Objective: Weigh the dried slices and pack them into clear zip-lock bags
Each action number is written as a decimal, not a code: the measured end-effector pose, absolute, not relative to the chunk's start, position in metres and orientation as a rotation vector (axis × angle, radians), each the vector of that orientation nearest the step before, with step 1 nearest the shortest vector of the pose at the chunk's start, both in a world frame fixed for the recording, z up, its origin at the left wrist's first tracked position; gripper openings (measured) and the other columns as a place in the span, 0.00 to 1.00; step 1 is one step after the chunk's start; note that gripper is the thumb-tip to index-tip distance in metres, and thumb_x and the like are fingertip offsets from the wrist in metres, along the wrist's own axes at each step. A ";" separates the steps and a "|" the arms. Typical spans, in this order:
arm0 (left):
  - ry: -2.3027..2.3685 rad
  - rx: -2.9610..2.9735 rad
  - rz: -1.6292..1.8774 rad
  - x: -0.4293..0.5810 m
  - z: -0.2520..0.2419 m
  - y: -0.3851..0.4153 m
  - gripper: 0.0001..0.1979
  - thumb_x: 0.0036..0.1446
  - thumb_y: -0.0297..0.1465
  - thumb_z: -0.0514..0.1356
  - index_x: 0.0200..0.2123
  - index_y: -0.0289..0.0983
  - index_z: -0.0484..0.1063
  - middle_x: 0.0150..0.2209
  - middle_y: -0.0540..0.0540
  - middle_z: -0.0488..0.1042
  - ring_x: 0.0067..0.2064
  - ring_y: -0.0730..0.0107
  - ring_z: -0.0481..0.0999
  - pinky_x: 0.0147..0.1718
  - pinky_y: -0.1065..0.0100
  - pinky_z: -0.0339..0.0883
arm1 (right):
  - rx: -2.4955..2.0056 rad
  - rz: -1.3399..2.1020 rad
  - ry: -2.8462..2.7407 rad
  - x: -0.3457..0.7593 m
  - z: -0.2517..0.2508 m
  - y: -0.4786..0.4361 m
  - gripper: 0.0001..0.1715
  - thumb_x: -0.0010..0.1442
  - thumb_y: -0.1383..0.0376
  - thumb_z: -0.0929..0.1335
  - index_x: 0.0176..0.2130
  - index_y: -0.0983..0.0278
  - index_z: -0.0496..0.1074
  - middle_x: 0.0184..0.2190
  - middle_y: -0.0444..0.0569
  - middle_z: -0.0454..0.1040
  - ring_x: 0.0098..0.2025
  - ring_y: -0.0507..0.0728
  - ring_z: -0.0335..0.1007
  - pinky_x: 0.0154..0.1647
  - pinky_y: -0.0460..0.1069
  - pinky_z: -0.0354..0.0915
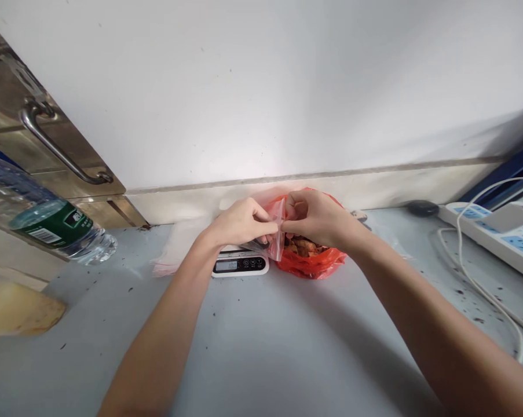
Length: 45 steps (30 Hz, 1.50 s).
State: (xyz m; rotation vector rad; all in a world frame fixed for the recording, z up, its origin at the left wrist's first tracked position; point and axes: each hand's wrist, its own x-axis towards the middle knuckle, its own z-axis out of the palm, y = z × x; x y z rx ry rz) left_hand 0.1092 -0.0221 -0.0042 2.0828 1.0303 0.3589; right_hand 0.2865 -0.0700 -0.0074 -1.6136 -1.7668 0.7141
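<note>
Between my two hands is a small clear zip bag (278,246), its top edge pinched from both sides. My left hand (244,223) grips it with thumb and fingers, above a white digital scale (240,265) with a lit display. My right hand (315,217) pinches the same edge from the other side. Under my right hand sits an open red plastic bag (315,267) holding brown dried pieces (302,247). What the small bag contains is hard to make out. A stack of flat clear bags (169,249) lies left of the scale, partly behind my left arm.
A water bottle (48,217) with a green label and a yellowish container (18,304) stand at the left. On the right are a white power strip (496,237), a looping white cable (461,255) and a dark rounded object (423,208). A wall (261,116) rises behind the grey table (244,347).
</note>
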 end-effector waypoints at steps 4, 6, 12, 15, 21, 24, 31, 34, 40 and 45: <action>1.088 2.051 0.439 0.098 0.001 -0.017 0.12 0.48 0.31 0.60 0.15 0.39 0.73 0.20 0.49 0.74 0.24 0.70 0.72 0.24 0.68 0.61 | -1.815 0.563 -1.684 0.293 -0.005 -0.070 0.22 0.47 0.71 0.73 0.21 0.59 0.55 0.21 0.40 0.62 0.25 0.51 0.55 0.25 0.49 0.49; 1.086 2.059 0.501 0.089 0.005 -0.015 0.11 0.48 0.30 0.59 0.17 0.40 0.76 0.22 0.47 0.77 0.29 0.66 0.77 0.31 0.66 0.67 | -1.829 0.520 -1.658 0.296 -0.002 -0.071 0.21 0.48 0.70 0.72 0.22 0.58 0.56 0.22 0.41 0.65 0.26 0.52 0.58 0.26 0.49 0.51; 1.085 2.179 0.545 0.091 0.010 -0.026 0.11 0.50 0.31 0.58 0.18 0.41 0.73 0.22 0.49 0.72 0.25 0.69 0.68 0.24 0.66 0.57 | -1.501 0.481 -1.848 0.290 0.000 -0.075 0.08 0.52 0.72 0.67 0.26 0.59 0.73 0.37 0.47 0.77 0.39 0.58 0.71 0.38 0.51 0.62; 0.987 2.246 0.478 0.100 0.011 -0.035 0.12 0.53 0.29 0.56 0.18 0.40 0.68 0.20 0.51 0.66 0.23 0.72 0.61 0.23 0.67 0.50 | -1.504 0.599 -1.931 0.286 -0.004 -0.076 0.12 0.54 0.70 0.67 0.21 0.60 0.72 0.33 0.46 0.76 0.34 0.56 0.68 0.33 0.50 0.60; 0.905 2.253 0.633 0.096 0.011 -0.030 0.10 0.61 0.33 0.57 0.28 0.39 0.74 0.32 0.49 0.78 0.34 0.67 0.75 0.33 0.67 0.66 | -1.724 0.621 -1.949 0.286 -0.005 -0.079 0.13 0.49 0.70 0.71 0.38 0.60 0.76 0.23 0.38 0.67 0.24 0.52 0.61 0.25 0.47 0.57; 1.085 2.183 0.922 0.088 0.004 -0.017 0.10 0.66 0.38 0.58 0.41 0.40 0.77 0.48 0.45 0.80 0.51 0.59 0.77 0.51 0.61 0.70 | -1.626 0.554 -1.941 0.292 -0.004 -0.078 0.36 0.51 0.66 0.73 0.59 0.56 0.72 0.29 0.40 0.74 0.30 0.56 0.69 0.31 0.49 0.66; 1.042 1.405 0.827 0.079 -0.018 0.004 0.25 0.69 0.34 0.62 0.67 0.42 0.67 0.51 0.42 0.81 0.49 0.61 0.81 0.56 0.57 0.72 | -1.435 0.515 -1.833 0.319 0.002 -0.073 0.54 0.50 0.50 0.76 0.71 0.55 0.61 0.50 0.52 0.79 0.40 0.60 0.78 0.38 0.55 0.73; 1.037 1.315 0.978 0.082 -0.020 0.008 0.20 0.61 0.28 0.69 0.57 0.37 0.77 0.42 0.44 0.83 0.42 0.65 0.81 0.51 0.61 0.73 | -1.532 0.561 -1.832 0.339 0.012 -0.075 0.40 0.50 0.49 0.75 0.60 0.59 0.75 0.47 0.54 0.81 0.37 0.61 0.78 0.32 0.53 0.72; 0.967 1.389 1.098 0.102 -0.014 0.005 0.11 0.54 0.36 0.74 0.39 0.38 0.86 0.45 0.43 0.85 0.48 0.60 0.81 0.45 0.64 0.74 | -2.073 0.509 -1.641 0.370 0.034 -0.085 0.16 0.55 0.50 0.72 0.25 0.58 0.80 0.21 0.49 0.77 0.27 0.59 0.72 0.31 0.55 0.67; 0.856 1.513 1.101 0.124 -0.009 -0.005 0.06 0.56 0.35 0.73 0.36 0.39 0.87 0.40 0.42 0.87 0.48 0.57 0.83 0.50 0.58 0.74 | -2.126 0.456 -1.548 0.368 0.038 -0.087 0.19 0.57 0.50 0.72 0.22 0.58 0.75 0.19 0.47 0.74 0.27 0.59 0.71 0.32 0.54 0.65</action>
